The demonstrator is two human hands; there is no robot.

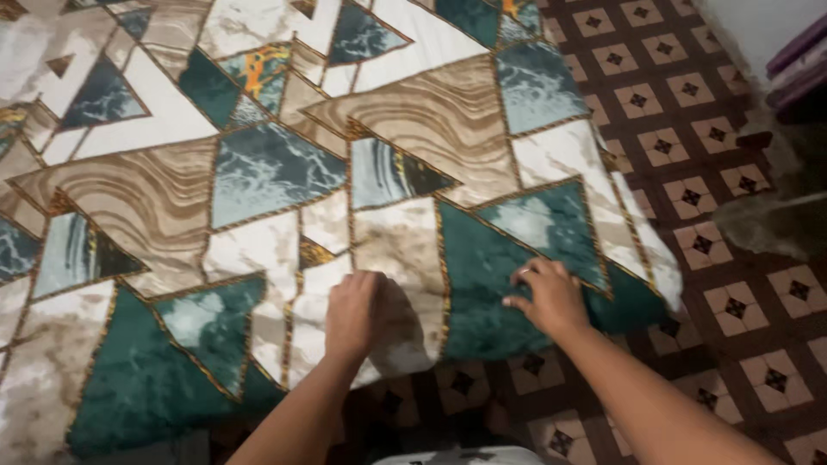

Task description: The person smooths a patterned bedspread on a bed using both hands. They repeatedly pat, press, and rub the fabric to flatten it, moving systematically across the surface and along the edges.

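Brown patterned floor tiles [689, 198] run along the right, and I see a bedsheet [284, 172] with green, beige and white triangles spread across the left and far side. My left hand [355, 312] presses its near edge, fingers curled onto the cloth. My right hand [551, 295] rests on a green triangle near the corner, fingers bent, ring visible.

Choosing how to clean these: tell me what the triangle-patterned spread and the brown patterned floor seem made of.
Triangle-patterned green, beige and white spread: probably soft, matte printed fabric; it rumples under both hands and droops over the edge.
Brown patterned floor: likely hard tile with slight sheen; repeating squares suggest it, though printed vinyl remains possible.
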